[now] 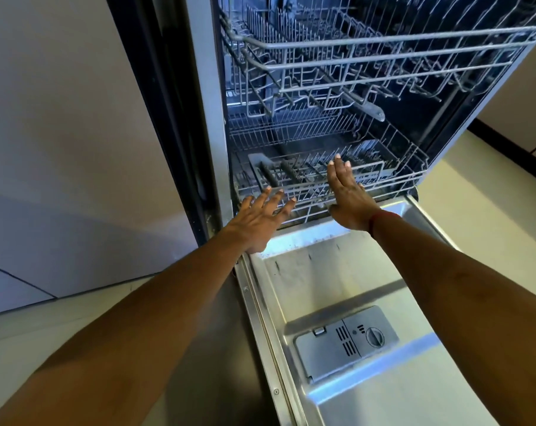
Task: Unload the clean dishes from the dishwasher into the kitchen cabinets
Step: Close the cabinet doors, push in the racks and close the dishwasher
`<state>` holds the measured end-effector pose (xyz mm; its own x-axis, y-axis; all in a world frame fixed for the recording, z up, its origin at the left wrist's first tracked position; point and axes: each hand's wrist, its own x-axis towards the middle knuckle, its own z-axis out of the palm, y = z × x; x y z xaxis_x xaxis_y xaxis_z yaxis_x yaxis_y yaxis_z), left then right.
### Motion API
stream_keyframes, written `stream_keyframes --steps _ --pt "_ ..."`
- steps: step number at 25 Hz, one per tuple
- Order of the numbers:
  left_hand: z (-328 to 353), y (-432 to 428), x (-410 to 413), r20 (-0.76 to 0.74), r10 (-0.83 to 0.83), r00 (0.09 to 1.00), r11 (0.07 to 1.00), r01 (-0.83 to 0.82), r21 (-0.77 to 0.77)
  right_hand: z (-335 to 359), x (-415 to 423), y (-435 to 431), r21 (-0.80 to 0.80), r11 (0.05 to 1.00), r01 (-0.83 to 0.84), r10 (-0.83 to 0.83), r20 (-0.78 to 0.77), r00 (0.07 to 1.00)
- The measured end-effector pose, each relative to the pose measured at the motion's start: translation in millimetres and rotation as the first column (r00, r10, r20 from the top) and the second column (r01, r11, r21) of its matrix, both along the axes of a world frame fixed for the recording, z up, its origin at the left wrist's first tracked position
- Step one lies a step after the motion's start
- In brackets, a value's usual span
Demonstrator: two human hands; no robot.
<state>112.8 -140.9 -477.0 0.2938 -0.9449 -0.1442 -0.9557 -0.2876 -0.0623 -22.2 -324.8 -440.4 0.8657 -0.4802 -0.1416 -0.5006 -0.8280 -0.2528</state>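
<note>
While the dishwasher door (368, 318) is lying fully open beneath both arms, a person is reaching toward the lower rack (392, 179), which is sitting inside the tub at its front edge. At far left, pale cabinet panels (60, 149) are flanking the machine. Moving rightward, the left hand (262, 218) is hovering palm-down with its fingers spread and holding nothing, its fingertips at the rack's front wire; whether they are touching it cannot be told. Just beside it, the right hand (346, 195) is also flat and empty, its fingers extended together over the rack's tines, a red thread (380, 218) circling the wrist. The paired, flat-palmed posture is suggesting the hands are placed to push or pull the rack, though that is only a judgement. No clean dishes are showing in the lower rack or in the upper rack (383, 56) above it, so the unloading is appearing finished or nearly so; the deeper corners are too dark to tell. Nearer the camera, the detergent dispenser (346, 342) is sitting closed in the door's steel liner. Small symbols beside its round cap are too small to read, and no brand name is showing.
</note>
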Motion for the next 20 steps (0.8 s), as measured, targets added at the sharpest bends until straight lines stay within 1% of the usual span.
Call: stream_keyframes --steps 6,9,13,15,17,20 --pt "4 -9 17 0.015 0.067 0.998 0.997 -0.068 0.027 3 28 -11 0.024 1.000 -0.002 0.003 -0.010 1.000" --pt "-2 -12 22 0.029 0.068 0.997 0.998 -0.067 -0.005 2 28 -14 -0.016 1.000 -0.022 0.022 -0.006 1.000" --pt "-2 -7 21 0.040 0.075 0.996 0.997 -0.075 -0.015 4 27 -13 -0.006 1.000 -0.028 0.028 -0.023 0.999" --pt "3 -3 18 0.054 0.061 0.997 0.998 -0.059 -0.032 6 25 -6 -0.014 0.999 -0.035 0.036 0.020 0.999" --pt "7 3 12 0.089 0.014 0.996 0.999 -0.010 -0.040 6 19 5 -0.070 0.996 -0.062 0.069 0.097 0.993" --pt "5 15 -5 0.084 -0.034 0.996 0.998 0.038 -0.048 3 5 30 -0.098 0.989 -0.109 0.124 0.165 0.978"
